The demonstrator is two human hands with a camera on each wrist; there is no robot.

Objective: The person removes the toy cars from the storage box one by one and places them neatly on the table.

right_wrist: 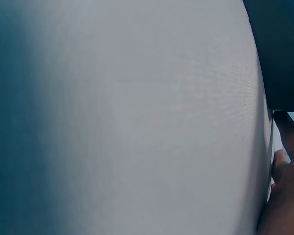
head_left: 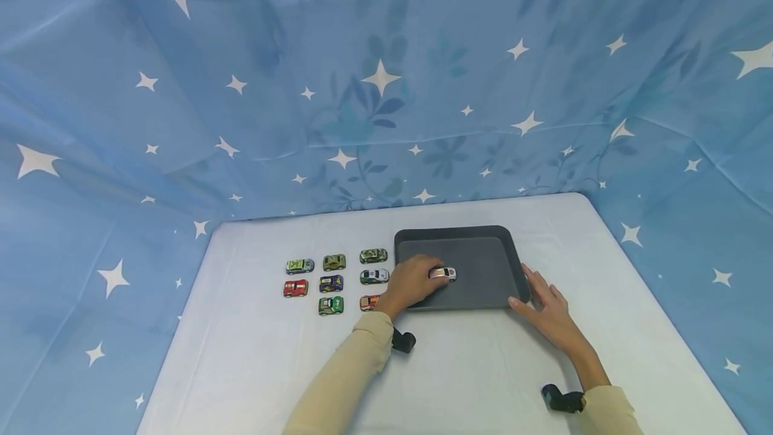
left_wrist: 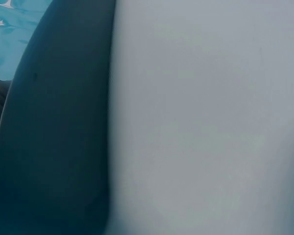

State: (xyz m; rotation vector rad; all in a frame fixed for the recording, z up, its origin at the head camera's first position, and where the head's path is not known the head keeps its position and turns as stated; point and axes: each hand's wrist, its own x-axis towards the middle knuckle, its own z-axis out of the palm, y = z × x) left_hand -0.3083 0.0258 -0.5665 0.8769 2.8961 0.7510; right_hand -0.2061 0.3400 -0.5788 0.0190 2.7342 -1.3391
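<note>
In the head view my left hand [head_left: 413, 280] reaches over the left part of a dark grey tray [head_left: 477, 260]. Its thumb and fingers pinch a white toy car [head_left: 445, 274] inside the tray; whether the car touches the tray bottom I cannot tell. At the tray's right front corner my right hand [head_left: 551, 314] lies with fingers spread, thumb and fingertips against the rim. The right wrist view catches that hand [right_wrist: 289, 188] beside the dark tray side [right_wrist: 279, 54]. Mostly tray wall [left_wrist: 58, 122] and tabletop fill the left wrist view.
Left of the tray, several toy cars stand in rough columns, among them a red car [head_left: 296, 288], a green car [head_left: 331, 305] and a camouflage car [head_left: 374, 256]. An orange-red car [head_left: 369, 302] is partly behind my left wrist. Starry blue cloth [head_left: 380, 119] surrounds the white table [head_left: 241, 354].
</note>
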